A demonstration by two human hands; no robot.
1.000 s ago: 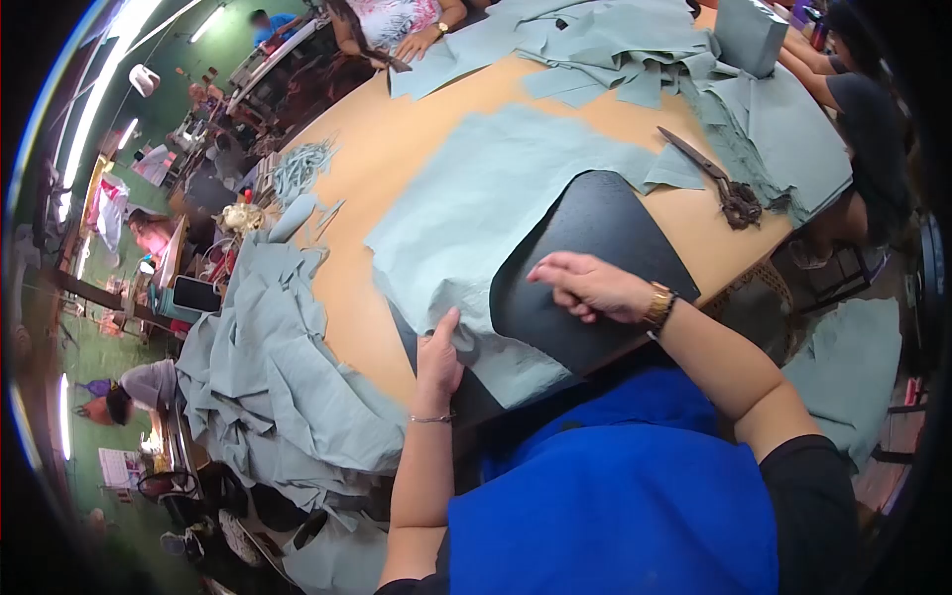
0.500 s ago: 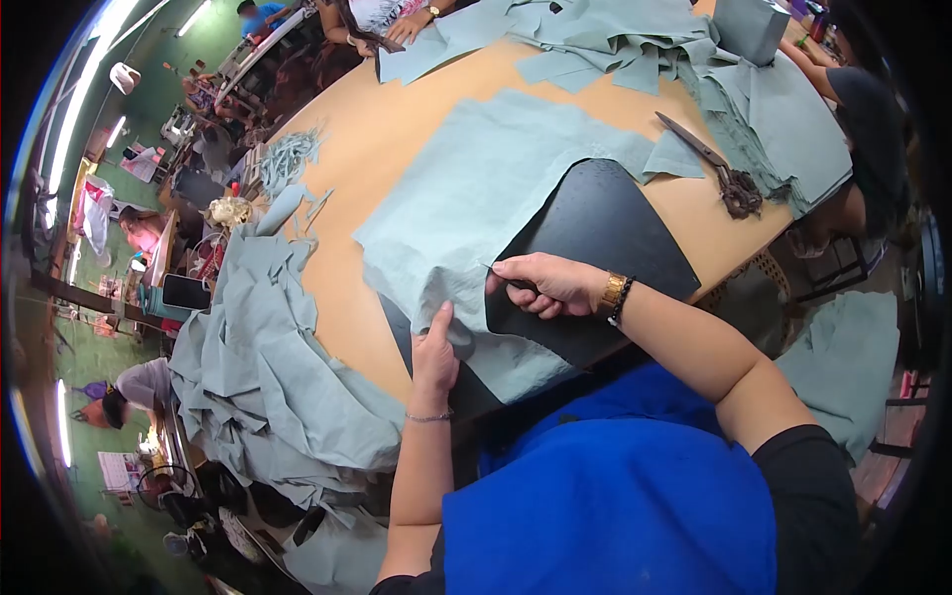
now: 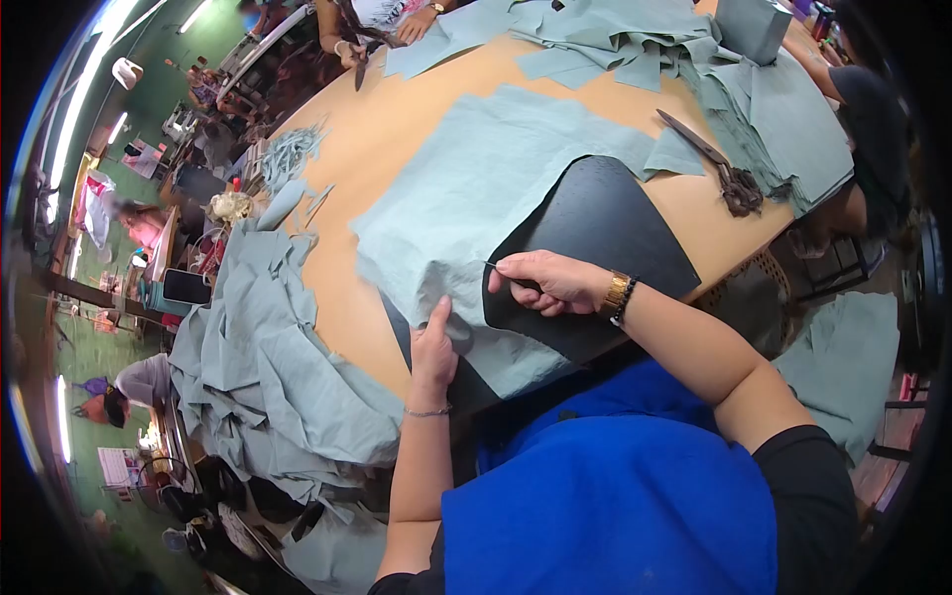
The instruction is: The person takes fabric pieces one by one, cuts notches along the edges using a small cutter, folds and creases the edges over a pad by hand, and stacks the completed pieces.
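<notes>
A pale grey-green cloth piece lies before me, partly over a dark grey sheet. Near its lower left, my left hand pinches a raised fold of this cloth between thumb and fingers. My right hand is closed around a small dark tool with a thin pointed tip, its kind mostly hidden by the fingers. That tip touches or nearly touches the cloth's curved edge; I cannot tell which.
Large scissors with wrapped handles lie at right. Crumpled cloth is heaped at left, near thin scraps. Stacked cloth covers the far right. Across the table, a person's hand holds scissors.
Both my hands stay nearly in place. The cloth's far edge has shifted slightly away from me. Across the table, the other person's scissors have come into view, pointing down.
</notes>
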